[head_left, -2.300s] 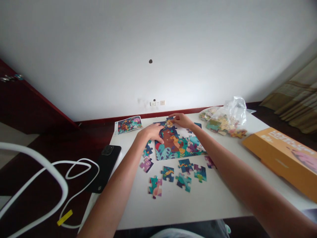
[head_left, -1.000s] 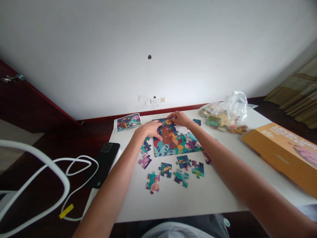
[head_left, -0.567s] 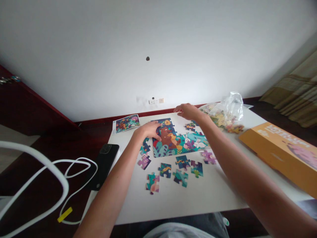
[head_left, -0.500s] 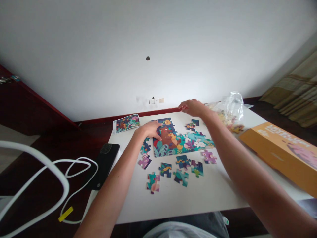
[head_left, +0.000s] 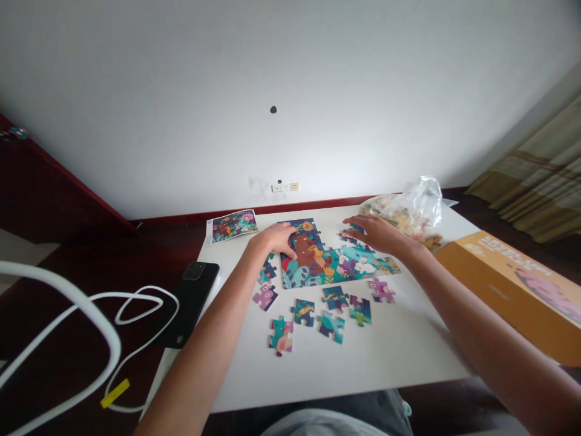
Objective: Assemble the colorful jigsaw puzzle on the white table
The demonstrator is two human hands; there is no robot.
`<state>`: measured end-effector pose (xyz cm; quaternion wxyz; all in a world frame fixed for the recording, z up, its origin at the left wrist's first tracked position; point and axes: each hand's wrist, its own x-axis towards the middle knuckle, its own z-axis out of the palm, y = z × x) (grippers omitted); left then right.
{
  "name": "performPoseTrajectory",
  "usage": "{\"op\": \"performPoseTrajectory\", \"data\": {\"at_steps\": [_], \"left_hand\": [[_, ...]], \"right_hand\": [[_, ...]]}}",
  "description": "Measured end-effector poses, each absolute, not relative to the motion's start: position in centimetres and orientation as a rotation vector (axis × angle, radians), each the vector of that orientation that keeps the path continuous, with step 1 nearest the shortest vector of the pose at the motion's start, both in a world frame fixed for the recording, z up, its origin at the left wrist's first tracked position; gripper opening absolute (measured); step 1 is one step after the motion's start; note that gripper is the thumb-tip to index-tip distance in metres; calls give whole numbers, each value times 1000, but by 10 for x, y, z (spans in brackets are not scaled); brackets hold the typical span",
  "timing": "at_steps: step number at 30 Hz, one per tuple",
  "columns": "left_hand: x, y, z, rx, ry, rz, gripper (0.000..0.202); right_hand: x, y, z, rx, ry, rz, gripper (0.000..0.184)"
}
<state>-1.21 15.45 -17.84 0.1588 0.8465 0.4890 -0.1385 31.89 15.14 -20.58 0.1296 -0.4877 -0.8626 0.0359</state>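
Note:
My left hand (head_left: 274, 238) rests with fingers spread on the left edge of a partly joined jigsaw puzzle (head_left: 313, 257), which pictures a bear and white rabbits. Over a small cluster of puzzle pieces (head_left: 347, 235) beyond the joined part reaches my right hand (head_left: 376, 232), fingers stretched out and partly covering them. Whether its fingertips touch those pieces I cannot tell. Several loose pieces lie nearer me, among them a purple piece (head_left: 382, 290), a teal one (head_left: 331, 327) and a teal-and-pink one (head_left: 281, 335). More pieces (head_left: 265, 296) sit left of the puzzle.
A picture sheet (head_left: 234, 226) lies at the back left of the white table (head_left: 358, 369). A clear plastic bag (head_left: 422, 206) with more pieces is at the back right, behind an orange box (head_left: 503, 290). A black phone (head_left: 196, 297) and white cable (head_left: 149, 289) are left.
My right hand has come down and nearer me, from above the table's back edge to the cluster of pieces. My left hand stays on the puzzle.

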Motion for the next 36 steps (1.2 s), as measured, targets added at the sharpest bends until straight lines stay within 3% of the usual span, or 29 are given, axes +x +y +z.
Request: {"op": "performPoseTrajectory", "data": {"at_steps": [8,14,22,29,36], "left_hand": [[-14,155,-182,2400,1405,-376,105],[-12,156,-180,2398,1404,-378,107],[-12,155,-179,2425,1397,-388,105],[-13,155,-181,2409,1399,-382,105],[-14,156,-185,2402,1424,-386,105]], "right_hand": [[321,145,-222,-1355,-2395,192,43],[322,146,-212,-1517,-1959,478,37],[279,145,-232,-1303,-1721,905,41],[269,138,-234,-1368,-2234,278,35],[271,135,-238,-1381,-2319,144,39]]}}
